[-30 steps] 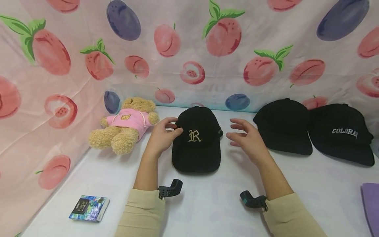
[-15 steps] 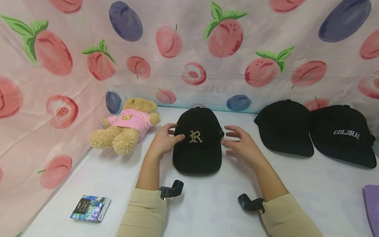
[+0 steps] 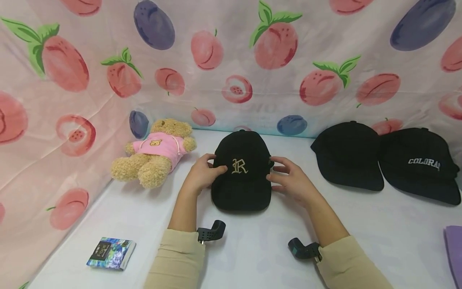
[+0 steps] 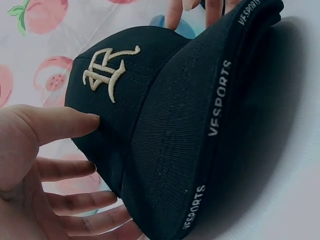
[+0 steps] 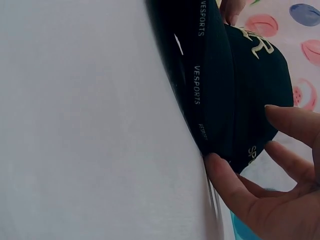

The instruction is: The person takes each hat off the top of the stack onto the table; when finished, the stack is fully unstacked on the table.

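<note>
A black baseball cap [image 3: 241,192] with a gold embroidered R stands on the white tabletop, its brim towards me. My left hand [image 3: 202,174] is at the cap's left side. In the left wrist view its thumb [image 4: 65,125] rests on the crown beside the letter, while the other fingers [image 4: 82,202] stretch out along the side. On the opposite side, my right hand [image 3: 294,180] touches the cap with fingers spread. The right wrist view has one fingertip [image 5: 215,162] by the brim's edge and another against the crown. "VESPORTS" lettering runs along the brim edge.
A teddy bear [image 3: 159,148] in a pink hoodie lies at the back left. A small colourful box [image 3: 111,253] is at the front left. Two more black caps [image 3: 348,160] stand at the right, and a purple item [image 3: 454,253] shows at the right edge. Fruit-patterned cloth [image 3: 238,48] hangs behind.
My right hand has moved left from beside the cap until its fingers touch the cap's right side. My left hand has shifted slightly down along the cap's left side.
</note>
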`<act>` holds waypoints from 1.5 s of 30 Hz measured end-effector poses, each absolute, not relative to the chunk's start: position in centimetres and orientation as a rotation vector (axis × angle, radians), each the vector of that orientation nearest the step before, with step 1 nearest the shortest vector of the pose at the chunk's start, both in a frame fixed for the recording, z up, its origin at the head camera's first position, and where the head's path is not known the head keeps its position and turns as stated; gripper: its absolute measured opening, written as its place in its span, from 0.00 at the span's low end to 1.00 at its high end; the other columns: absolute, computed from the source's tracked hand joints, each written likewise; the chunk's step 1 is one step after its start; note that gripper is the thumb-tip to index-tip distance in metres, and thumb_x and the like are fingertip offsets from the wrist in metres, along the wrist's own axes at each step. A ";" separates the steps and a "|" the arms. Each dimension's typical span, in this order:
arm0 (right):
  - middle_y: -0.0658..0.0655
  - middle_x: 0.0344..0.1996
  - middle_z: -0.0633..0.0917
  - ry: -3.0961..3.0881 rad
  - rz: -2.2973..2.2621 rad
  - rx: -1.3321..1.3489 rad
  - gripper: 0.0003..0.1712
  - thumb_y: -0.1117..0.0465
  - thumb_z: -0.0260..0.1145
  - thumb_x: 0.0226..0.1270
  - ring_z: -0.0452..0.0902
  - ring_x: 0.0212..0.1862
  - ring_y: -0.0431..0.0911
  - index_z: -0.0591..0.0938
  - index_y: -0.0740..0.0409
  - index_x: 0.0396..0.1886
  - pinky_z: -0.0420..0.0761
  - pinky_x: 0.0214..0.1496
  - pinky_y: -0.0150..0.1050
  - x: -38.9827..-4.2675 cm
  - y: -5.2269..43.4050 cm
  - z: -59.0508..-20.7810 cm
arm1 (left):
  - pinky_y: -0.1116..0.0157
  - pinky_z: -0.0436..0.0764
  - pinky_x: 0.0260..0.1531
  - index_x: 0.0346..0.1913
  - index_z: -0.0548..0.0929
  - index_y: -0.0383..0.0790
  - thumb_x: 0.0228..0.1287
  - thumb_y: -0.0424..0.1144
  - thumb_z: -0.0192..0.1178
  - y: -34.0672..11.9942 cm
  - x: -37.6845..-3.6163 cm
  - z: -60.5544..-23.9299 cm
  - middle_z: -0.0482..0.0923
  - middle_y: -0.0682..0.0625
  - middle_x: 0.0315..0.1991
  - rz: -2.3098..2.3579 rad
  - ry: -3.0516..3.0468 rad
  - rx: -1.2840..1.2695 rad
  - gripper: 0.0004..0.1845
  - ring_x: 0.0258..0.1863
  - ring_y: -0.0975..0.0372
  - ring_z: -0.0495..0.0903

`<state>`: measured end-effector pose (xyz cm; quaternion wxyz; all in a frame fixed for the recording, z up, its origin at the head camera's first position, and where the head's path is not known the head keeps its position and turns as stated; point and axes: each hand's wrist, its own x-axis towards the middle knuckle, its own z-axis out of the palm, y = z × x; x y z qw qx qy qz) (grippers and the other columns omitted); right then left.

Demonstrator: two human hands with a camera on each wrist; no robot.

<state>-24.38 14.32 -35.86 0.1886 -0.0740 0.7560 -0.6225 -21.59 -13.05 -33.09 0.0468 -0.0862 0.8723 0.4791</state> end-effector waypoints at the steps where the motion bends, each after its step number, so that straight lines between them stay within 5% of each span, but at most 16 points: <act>1: 0.70 0.78 0.60 2.126 -1.748 -0.210 0.40 0.65 0.64 0.74 0.69 0.73 0.65 0.60 0.51 0.82 0.76 0.68 0.57 -24.4 14.3 -35.9 | 0.44 0.76 0.64 0.76 0.68 0.39 0.68 0.47 0.65 -13.0 -21.6 -33.1 0.75 0.32 0.66 1.458 2.664 -0.267 0.37 0.64 0.43 0.76; 45: 0.65 0.78 0.63 2.224 -1.735 -0.199 0.43 0.64 0.68 0.70 0.72 0.71 0.63 0.62 0.48 0.82 0.83 0.61 0.55 -23.8 13.0 -35.4 | 0.46 0.80 0.60 0.76 0.68 0.38 0.69 0.48 0.64 -12.7 -21.1 -31.3 0.75 0.33 0.67 1.385 2.735 -0.269 0.36 0.64 0.43 0.77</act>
